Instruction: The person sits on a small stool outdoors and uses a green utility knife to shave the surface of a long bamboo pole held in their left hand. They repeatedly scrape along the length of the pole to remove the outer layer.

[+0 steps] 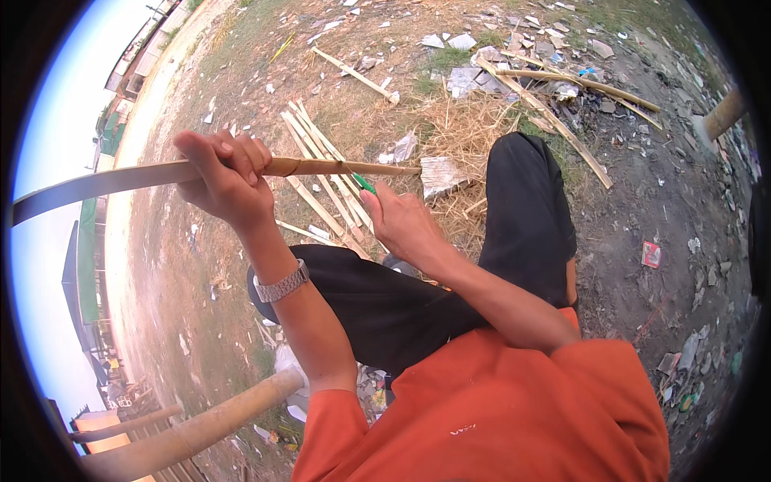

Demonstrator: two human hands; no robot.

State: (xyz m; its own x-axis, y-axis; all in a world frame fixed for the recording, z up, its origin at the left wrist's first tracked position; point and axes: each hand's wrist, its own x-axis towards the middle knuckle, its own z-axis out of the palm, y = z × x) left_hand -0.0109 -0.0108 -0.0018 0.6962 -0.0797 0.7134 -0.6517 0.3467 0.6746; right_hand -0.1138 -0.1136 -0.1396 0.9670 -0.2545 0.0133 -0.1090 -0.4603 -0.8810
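A long bamboo strip (104,183) runs crosswise in front of me, from the far left edge to a pale flat piece (442,175) on the ground. My left hand (229,178) is closed around the strip, with a metal-banded watch (281,281) on that wrist. My right hand (405,226) is closed on a tool with a green handle (364,183), held against the strip's underside right of a dark node. The tool's blade or tip cannot be made out. Several split bamboo strips (325,193) lie on the ground beyond my hands.
Straw-like shavings (462,128) are heaped beyond my bent knee (526,201). More bamboo pieces (554,120) lie at the far right among broken shards. A thick bamboo pole (193,418) crosses the lower left, and a post (724,114) stands at right. A red packet (650,255) lies on dark soil.
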